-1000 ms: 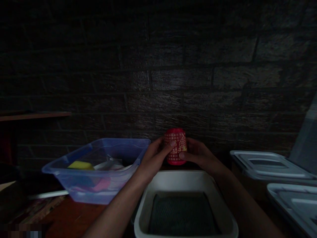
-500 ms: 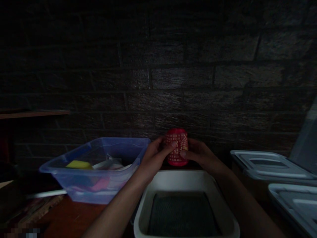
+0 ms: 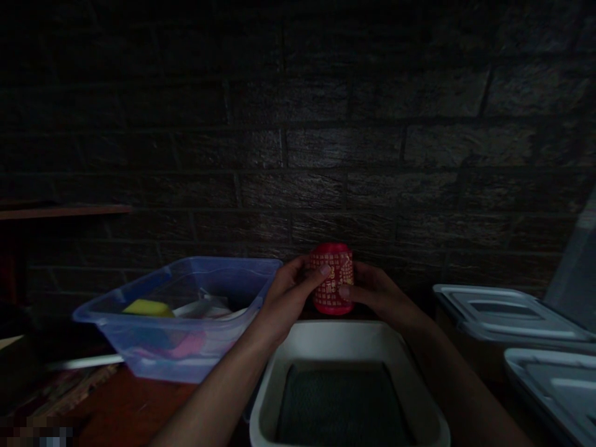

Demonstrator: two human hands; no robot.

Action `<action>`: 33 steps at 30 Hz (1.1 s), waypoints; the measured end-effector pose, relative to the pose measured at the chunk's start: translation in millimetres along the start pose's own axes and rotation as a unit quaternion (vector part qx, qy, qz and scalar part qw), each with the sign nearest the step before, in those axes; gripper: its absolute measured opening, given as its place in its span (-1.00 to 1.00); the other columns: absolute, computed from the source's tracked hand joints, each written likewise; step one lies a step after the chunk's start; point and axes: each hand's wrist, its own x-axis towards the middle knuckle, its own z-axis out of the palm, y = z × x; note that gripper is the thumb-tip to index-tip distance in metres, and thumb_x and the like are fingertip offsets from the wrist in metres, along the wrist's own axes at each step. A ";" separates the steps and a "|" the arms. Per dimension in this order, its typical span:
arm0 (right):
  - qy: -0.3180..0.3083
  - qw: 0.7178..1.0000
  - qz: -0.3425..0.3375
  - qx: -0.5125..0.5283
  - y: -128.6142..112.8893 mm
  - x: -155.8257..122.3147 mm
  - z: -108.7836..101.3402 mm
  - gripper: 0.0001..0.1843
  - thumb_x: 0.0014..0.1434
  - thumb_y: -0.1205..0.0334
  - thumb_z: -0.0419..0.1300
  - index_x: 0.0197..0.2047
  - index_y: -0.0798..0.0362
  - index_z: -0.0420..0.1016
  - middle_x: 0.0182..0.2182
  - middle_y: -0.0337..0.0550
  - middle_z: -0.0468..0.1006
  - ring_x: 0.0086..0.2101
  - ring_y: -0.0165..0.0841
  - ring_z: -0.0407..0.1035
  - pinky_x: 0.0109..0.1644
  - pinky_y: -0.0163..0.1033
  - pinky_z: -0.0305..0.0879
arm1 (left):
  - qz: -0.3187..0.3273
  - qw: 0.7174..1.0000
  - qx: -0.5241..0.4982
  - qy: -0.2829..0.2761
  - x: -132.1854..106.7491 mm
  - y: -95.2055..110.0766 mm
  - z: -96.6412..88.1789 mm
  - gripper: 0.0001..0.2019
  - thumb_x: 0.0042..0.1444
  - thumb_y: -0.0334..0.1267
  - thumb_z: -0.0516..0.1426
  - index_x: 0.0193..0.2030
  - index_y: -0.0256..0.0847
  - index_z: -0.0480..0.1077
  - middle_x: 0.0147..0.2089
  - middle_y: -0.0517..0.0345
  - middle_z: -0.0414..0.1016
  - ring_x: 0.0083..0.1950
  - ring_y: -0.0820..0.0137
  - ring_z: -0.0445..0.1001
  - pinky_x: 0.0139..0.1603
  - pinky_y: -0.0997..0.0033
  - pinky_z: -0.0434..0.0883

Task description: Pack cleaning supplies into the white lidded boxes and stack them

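Note:
Both hands hold a red cylindrical container (image 3: 331, 298) upright, its side patterned with rows of small gold characters and larger ones in the middle. My left hand (image 3: 294, 288) grips it from the left, thumb across the front. From the right side my right hand (image 3: 372, 288) is closed on it, with the thumb tip pressed against the front. The other fingers go behind the container and are partly hidden. Below it, between my forearms, stands a white tub (image 3: 344, 340) with a dark green textured piece (image 3: 342, 403) lying inside.
To the left is a clear blue plastic bin (image 3: 172, 366) holding a yellow item (image 3: 148, 308), pink and blue things and white wrapping. Two grey-white lids (image 3: 507, 310) lie at the right. Behind everything rises a dark brick wall (image 3: 316, 143); a wooden shelf (image 3: 65, 212) juts in at left.
Almost nothing differs. The container and both hands stay in nearly the same place, the container turned or tilted very slightly.

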 end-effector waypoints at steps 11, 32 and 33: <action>-0.002 1.000 0.007 0.025 -2.0 -1.1 2.8 -0.47 0.13 0.20 0.48 0.17 0.01 0.54 0.12 -0.04 0.61 0.08 -0.12 0.52 0.32 0.11 0.32 | 0.007 1.000 -0.001 0.001 -1.4 -0.5 0.4 -0.63 0.15 -0.20 0.36 0.07 -0.23 0.50 0.08 -0.06 0.65 0.04 0.20 0.62 0.07 0.26 0.49; -0.009 1.000 -0.004 0.018 -3.0 -1.4 2.2 -0.53 0.20 0.18 0.42 0.16 0.02 0.56 0.10 -0.04 0.62 0.06 -0.15 0.52 0.31 0.09 0.30 | -0.002 1.000 -0.021 0.002 0.1 -1.5 -0.1 -0.61 0.18 -0.17 0.34 0.11 -0.24 0.51 0.11 -0.09 0.63 0.13 0.14 0.58 0.26 0.12 0.39; -0.011 1.000 -0.004 0.018 -2.8 -1.5 2.0 -0.55 0.22 0.17 0.41 0.16 0.02 0.57 0.09 -0.03 0.63 0.06 -0.15 0.52 0.31 0.09 0.30 | 0.000 1.000 -0.023 0.003 0.1 -1.9 -0.4 -0.61 0.19 -0.17 0.34 0.12 -0.25 0.51 0.12 -0.09 0.63 0.13 0.14 0.58 0.26 0.12 0.39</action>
